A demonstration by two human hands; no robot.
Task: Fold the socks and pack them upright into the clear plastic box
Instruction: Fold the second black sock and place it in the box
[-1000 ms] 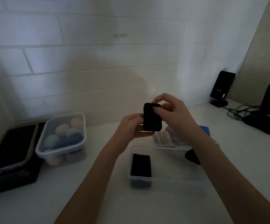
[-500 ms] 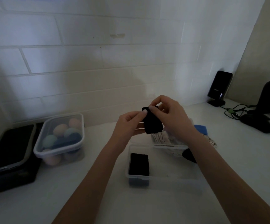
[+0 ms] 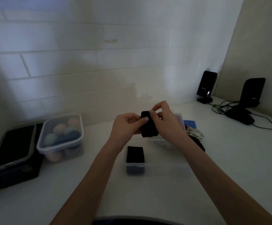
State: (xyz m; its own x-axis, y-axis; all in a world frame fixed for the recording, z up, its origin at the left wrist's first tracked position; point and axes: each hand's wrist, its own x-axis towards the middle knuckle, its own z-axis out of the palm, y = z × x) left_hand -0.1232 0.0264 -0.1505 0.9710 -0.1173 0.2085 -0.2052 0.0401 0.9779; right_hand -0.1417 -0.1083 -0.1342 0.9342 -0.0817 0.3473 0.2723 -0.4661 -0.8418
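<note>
I hold a folded black sock [image 3: 148, 129] in the air above the white counter, over the far edge of the clear plastic box [image 3: 164, 166]. My left hand [image 3: 126, 126] pinches its left edge between thumb and fingers. My right hand [image 3: 166, 122] pinches its top right corner with thumb and forefinger. One folded black sock [image 3: 135, 154] stands upright at the left end of the box. A pile of loose socks [image 3: 195, 135], patterned and dark, lies behind the box to the right, partly hidden by my right forearm.
A lidded clear tub of pastel balls [image 3: 61, 137] stands at the left, beside a dark box with a lid [image 3: 10, 156]. A second clear container [image 3: 179, 120] and a blue item [image 3: 190, 123] sit behind my hands. Two black stands [image 3: 206, 86] with cables [image 3: 245, 117] occupy the back right corner.
Both hands keep working the black sock in the air; my fingers have shifted along its top edge and the sock has tilted slightly. The box and pile have not moved.
</note>
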